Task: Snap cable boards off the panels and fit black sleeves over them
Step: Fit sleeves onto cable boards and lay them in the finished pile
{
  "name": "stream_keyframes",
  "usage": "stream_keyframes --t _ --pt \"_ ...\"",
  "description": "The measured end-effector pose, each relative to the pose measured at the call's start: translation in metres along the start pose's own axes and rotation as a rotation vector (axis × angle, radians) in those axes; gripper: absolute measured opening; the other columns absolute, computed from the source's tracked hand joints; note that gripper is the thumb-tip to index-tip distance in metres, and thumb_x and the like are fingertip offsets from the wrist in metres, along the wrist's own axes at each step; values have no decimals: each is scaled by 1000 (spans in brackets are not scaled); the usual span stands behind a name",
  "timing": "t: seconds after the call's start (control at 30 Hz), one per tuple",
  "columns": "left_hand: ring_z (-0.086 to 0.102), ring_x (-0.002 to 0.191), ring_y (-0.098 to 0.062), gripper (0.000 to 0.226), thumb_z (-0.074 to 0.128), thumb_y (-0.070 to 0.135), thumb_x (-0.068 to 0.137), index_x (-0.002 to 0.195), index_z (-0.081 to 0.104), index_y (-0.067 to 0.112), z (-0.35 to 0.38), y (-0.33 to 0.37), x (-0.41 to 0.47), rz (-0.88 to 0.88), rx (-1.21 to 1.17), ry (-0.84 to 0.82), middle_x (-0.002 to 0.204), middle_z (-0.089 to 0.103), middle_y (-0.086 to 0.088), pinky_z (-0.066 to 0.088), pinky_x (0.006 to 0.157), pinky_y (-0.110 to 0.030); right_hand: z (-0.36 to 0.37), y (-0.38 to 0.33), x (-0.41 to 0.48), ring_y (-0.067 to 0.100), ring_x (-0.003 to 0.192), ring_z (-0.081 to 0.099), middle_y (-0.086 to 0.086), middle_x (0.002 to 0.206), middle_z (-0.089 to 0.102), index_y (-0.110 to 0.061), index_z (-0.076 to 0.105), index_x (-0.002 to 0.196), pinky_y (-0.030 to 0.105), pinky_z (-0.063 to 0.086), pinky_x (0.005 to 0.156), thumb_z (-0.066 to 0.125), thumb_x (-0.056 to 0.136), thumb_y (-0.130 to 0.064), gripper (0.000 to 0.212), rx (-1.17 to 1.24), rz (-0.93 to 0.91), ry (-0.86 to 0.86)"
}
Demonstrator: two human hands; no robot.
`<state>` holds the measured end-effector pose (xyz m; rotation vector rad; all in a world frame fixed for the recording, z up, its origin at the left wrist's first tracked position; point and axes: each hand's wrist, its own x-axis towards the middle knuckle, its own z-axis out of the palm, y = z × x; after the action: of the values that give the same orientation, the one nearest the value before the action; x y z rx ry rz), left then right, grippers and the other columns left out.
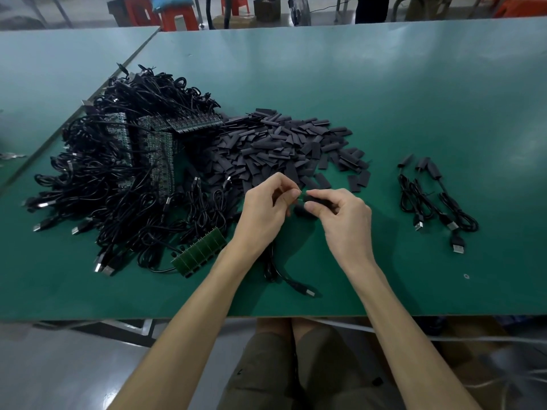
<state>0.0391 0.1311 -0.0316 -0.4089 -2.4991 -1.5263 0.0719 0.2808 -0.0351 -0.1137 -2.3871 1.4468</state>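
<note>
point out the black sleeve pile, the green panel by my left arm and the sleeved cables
black sleeve pile [284,146]: head view, middle of the heap
green panel [200,252]: head view, centre of its flat face
sleeved cables [424,164]: head view, sleeved end of one cable

On the tabletop [384,99], the cable pile [118,179] lies at frame left, the sleeve heap [281,149] touching its right side at centre, sleeved cables [435,202] well apart at right.
</note>
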Motion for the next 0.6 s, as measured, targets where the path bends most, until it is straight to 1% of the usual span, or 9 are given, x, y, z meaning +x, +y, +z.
stream_keyframes --t 0.03,0.1,0.17,0.27,0.33,0.4,0.47,0.53,0.6 --pt "57 60 -5 9 61 14 101 94 66 15 1 0 0 4 13 -4 70 63 6 44 61 -14 1 0 0 2 90 65 -5 96 71 -16 79 110 3 42 79 76 92 -19 19 -10 -4 7" --pt "55 62 -2 10 59 17 103 96 66 15 2 -1 1 10 37 -11 69 60 11 41 61 -13 1 0 0 6 87 65 -4 92 72 -16 79 109 4 42 75 71 97 -23 16 -29 -9 21" --pt "55 65 0 11 58 20 103 98 67 16 3 -1 1 17 39 -21 72 60 14 40 62 -11 1 1 0 5 84 65 -6 90 72 -19 78 108 9 46 74 67 100 -25 15 -17 9 31" --pt "56 69 0 9 60 23 102 101 67 18 5 1 -1 46 29 -51 79 63 13 39 64 -9 0 1 0 3 79 68 -12 83 72 -24 75 106 15 51 71 65 101 -26 11 74 40 71" --pt "56 69 -1 7 60 24 102 98 65 22 6 1 -1 58 42 -64 80 64 11 40 63 -9 -2 0 0 6 78 70 -10 81 72 -25 71 103 19 53 69 66 101 -25 6 147 55 90" --pt "55 68 -3 8 59 26 103 96 63 25 6 0 -1 51 47 -68 78 64 10 40 61 -10 -3 -1 -1 9 80 71 -10 85 72 -24 69 103 21 54 70 65 101 -23 5 190 44 89" --pt "55 68 -5 10 56 27 104 96 61 26 7 -1 0 37 49 -73 78 63 8 39 60 -11 -3 -2 -1 9 83 70 -11 91 72 -23 70 105 17 53 73 65 101 -18 8 193 2 82" --pt "54 67 -5 12 54 28 105 96 60 26 7 -1 1 21 48 -83 77 62 8 39 59 -11 -2 -3 -1 6 86 67 -10 100 70 -24 70 111 14 51 76 67 99 -15 15 138 -50 73" --pt "51 63 -1 15 52 28 106 95 60 25 7 -1 0 13 48 -102 73 59 11 37 56 -12 -1 -3 0 4 88 64 -5 109 63 -22 71 114 15 51 81 71 96 -11 21 59 -80 74"
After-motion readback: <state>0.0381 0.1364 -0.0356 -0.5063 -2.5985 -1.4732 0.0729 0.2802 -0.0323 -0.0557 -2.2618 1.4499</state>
